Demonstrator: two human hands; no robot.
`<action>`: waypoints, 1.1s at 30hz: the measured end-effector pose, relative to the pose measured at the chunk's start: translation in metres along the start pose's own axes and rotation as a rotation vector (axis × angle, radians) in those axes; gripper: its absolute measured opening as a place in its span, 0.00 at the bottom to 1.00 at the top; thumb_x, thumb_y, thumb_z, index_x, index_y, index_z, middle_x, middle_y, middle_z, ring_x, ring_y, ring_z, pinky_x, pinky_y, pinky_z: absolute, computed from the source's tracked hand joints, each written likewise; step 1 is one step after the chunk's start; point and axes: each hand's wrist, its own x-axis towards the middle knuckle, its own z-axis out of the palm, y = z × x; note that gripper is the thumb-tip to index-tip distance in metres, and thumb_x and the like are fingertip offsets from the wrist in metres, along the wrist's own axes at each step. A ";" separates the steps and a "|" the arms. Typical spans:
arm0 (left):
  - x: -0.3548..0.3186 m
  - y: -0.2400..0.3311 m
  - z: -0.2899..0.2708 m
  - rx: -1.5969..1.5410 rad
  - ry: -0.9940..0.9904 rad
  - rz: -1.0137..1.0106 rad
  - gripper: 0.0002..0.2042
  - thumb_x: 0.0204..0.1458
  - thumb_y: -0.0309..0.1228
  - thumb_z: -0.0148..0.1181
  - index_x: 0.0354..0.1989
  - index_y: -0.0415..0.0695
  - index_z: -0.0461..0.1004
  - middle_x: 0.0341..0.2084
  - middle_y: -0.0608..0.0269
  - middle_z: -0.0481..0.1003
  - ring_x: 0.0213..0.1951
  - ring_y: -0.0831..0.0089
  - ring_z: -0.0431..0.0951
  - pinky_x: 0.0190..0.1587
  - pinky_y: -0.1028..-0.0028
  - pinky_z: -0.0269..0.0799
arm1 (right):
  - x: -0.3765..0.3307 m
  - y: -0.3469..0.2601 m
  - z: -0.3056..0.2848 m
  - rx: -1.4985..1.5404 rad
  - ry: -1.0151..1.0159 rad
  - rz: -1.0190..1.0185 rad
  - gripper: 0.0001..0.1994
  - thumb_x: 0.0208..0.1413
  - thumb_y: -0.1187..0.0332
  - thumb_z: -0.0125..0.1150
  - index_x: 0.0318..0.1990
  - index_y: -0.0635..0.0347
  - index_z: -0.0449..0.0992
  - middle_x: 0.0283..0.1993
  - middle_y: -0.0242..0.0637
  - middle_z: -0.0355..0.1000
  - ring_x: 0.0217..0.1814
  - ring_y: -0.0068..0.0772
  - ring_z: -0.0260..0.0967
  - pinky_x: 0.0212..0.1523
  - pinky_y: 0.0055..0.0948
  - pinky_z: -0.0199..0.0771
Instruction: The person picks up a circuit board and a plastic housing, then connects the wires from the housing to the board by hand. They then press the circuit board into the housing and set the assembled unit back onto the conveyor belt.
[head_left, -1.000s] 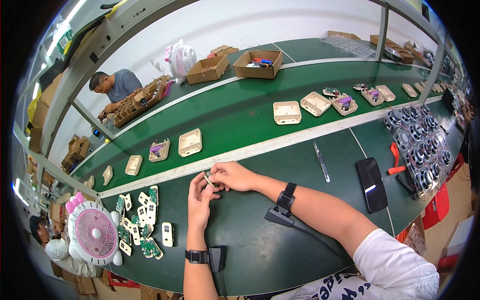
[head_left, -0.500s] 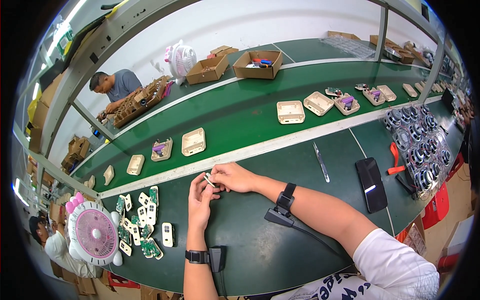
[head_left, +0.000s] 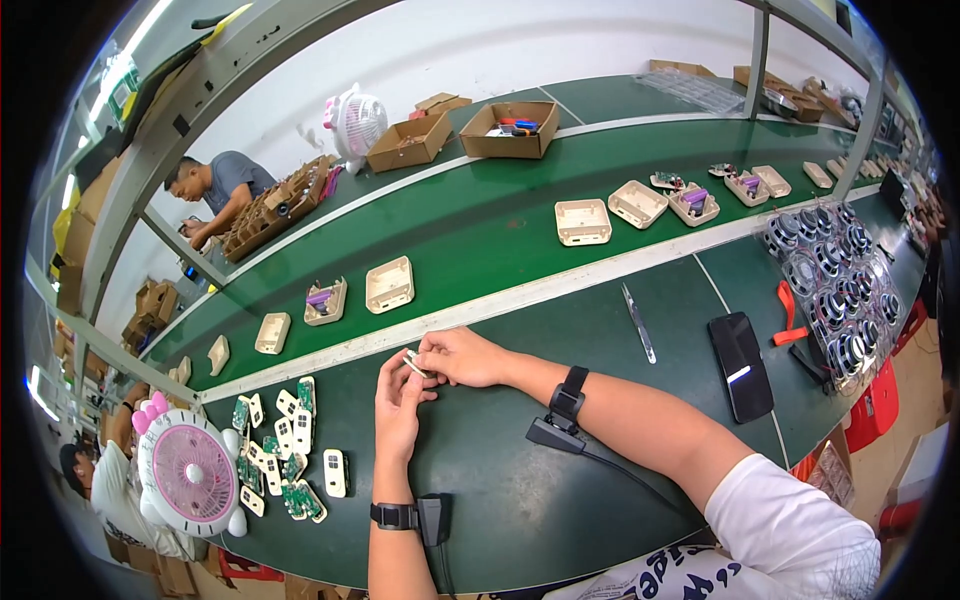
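Observation:
Both hands meet over the dark green table, close to the conveyor's white edge. Between them is a small, thin cream-coloured plastic piece (head_left: 415, 367), seen nearly edge-on. My left hand (head_left: 396, 388) grips its near side with thumb and fingers. From the right, my right hand (head_left: 460, 357) pinches the same piece, and its fingertips hide much of it. To the left of my hands lies a loose pile of cream plates with green circuit boards (head_left: 284, 440). One cream plate with dark square windows (head_left: 335, 472) lies apart from that pile.
Cream casings (head_left: 389, 285) line the green conveyor (head_left: 480, 225), some holding purple cylinders. Tweezers (head_left: 638, 322), a black phone (head_left: 741, 367) and a tray of speakers (head_left: 832, 295) lie to the right. A pink-and-white fan (head_left: 192, 468) stands left. Across the conveyor sits a co-worker (head_left: 222, 190).
My hands stay in nearly the same place, with the right fingers shifted slightly over the cream piece. The casings on the conveyor have crept a little rightward relative to the table.

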 end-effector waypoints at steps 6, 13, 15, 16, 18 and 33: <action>0.000 0.000 -0.001 -0.008 -0.003 -0.007 0.24 0.65 0.34 0.57 0.66 0.40 0.60 0.49 0.55 0.74 0.46 0.69 0.79 0.46 0.71 0.76 | -0.001 -0.002 -0.002 -0.017 -0.017 0.014 0.20 0.61 0.55 0.58 0.33 0.69 0.75 0.25 0.40 0.74 0.26 0.27 0.71 0.28 0.29 0.71; 0.000 -0.002 -0.002 0.009 -0.008 0.004 0.23 0.67 0.36 0.54 0.67 0.40 0.60 0.49 0.55 0.74 0.46 0.64 0.81 0.46 0.72 0.76 | -0.002 -0.002 -0.003 -0.058 -0.020 -0.004 0.19 0.59 0.57 0.56 0.35 0.69 0.76 0.25 0.42 0.75 0.26 0.31 0.73 0.29 0.31 0.73; 0.000 -0.003 -0.002 0.003 -0.005 -0.003 0.23 0.67 0.36 0.53 0.66 0.40 0.60 0.49 0.55 0.74 0.46 0.64 0.81 0.46 0.72 0.76 | -0.002 -0.003 -0.003 -0.056 -0.021 -0.007 0.18 0.59 0.57 0.56 0.35 0.69 0.76 0.25 0.43 0.75 0.26 0.31 0.73 0.29 0.31 0.73; 0.000 -0.003 -0.003 0.008 -0.001 -0.002 0.23 0.67 0.36 0.53 0.66 0.40 0.60 0.48 0.56 0.74 0.46 0.65 0.81 0.46 0.73 0.76 | -0.002 -0.003 -0.002 -0.053 -0.023 -0.010 0.18 0.59 0.58 0.55 0.35 0.69 0.76 0.25 0.43 0.75 0.26 0.31 0.73 0.29 0.32 0.73; 0.000 -0.003 -0.003 0.012 0.002 0.000 0.23 0.67 0.36 0.53 0.66 0.40 0.60 0.48 0.56 0.74 0.46 0.65 0.81 0.45 0.73 0.76 | -0.002 -0.002 -0.002 -0.051 -0.022 -0.011 0.18 0.59 0.58 0.55 0.35 0.69 0.76 0.25 0.43 0.75 0.26 0.31 0.73 0.29 0.32 0.73; -0.002 0.004 0.005 0.063 0.046 -0.004 0.23 0.65 0.34 0.57 0.66 0.41 0.61 0.46 0.60 0.73 0.46 0.71 0.78 0.46 0.72 0.76 | -0.003 -0.007 -0.002 -0.075 -0.041 -0.002 0.13 0.60 0.64 0.57 0.37 0.70 0.73 0.29 0.38 0.75 0.27 0.24 0.70 0.28 0.26 0.73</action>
